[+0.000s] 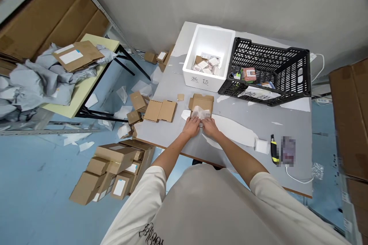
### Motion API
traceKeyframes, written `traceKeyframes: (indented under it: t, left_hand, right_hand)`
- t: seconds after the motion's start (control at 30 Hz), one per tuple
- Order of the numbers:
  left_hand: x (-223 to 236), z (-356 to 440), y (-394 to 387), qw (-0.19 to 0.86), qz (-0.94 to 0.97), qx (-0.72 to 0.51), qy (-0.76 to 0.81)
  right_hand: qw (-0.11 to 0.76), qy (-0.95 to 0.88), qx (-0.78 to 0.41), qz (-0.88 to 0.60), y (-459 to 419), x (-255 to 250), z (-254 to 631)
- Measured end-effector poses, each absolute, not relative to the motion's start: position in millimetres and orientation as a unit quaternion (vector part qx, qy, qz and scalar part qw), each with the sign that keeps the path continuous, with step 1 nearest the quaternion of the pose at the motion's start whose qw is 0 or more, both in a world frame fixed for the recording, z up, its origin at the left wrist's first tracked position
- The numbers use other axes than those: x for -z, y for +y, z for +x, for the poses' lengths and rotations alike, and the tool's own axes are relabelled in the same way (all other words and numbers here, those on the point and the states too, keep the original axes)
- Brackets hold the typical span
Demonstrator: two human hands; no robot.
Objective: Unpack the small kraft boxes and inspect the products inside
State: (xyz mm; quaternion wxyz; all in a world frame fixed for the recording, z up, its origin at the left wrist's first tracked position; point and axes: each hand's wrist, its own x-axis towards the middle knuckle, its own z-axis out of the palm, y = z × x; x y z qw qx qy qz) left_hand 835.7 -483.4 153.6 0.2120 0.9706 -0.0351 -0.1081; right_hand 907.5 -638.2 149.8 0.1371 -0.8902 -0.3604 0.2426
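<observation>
the fingers of the left hand [192,126] and right hand [209,126] grip translucent wrap [201,113] at the open carton [202,102], apparently mid-fold, the next move calling for an even tuck.

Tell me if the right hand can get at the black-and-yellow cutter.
Probably yes: the cutter lies in the open, with only white paper and a small white block between; the right hand touches translucent wrapping.

The grey table [299,126], patched with white, carried a white foam box [201,80] and, just beside it, a black plastic crate [305,78]; nearer the camera lay two flat brown boxes [167,111], a small tan square [180,97], an open carton [203,102], a white stack [262,146] and, towards the right, a black-and-yellow cutter [274,147]
</observation>
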Motion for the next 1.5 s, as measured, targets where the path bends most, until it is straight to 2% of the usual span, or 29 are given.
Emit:
traceKeyframes:
  t: [0.17,0.6,0.87,1.23,1.5]
  left_hand:
    - [-147,839,-488,0.146,0.976,0.164,-0.013]
    - [-196,844,-528,0.162,0.982,0.059,-0.077]
    - [-201,851,-640,0.182,0.966,0.077,-0.165]
    - [-170,859,-830,0.162,0.949,0.193,-0.192]
    - [-139,878,-910,0.146,0.953,0.208,-0.168]
  right_hand:
    - [0.105,-0.370,-0.253,-0.888,-640,-154,903]
    - [0.189,-0.331,-0.143,-0.914,-713,-179,898]
    - [0.194,-0.241,-0.144,-0.940,-829,-176,881]
    - [0.158,-0.149,-0.159,-0.963,-1019,-154,863]
    - [0.138,-0.170,-0.158,-0.963,-1098,-137,867]
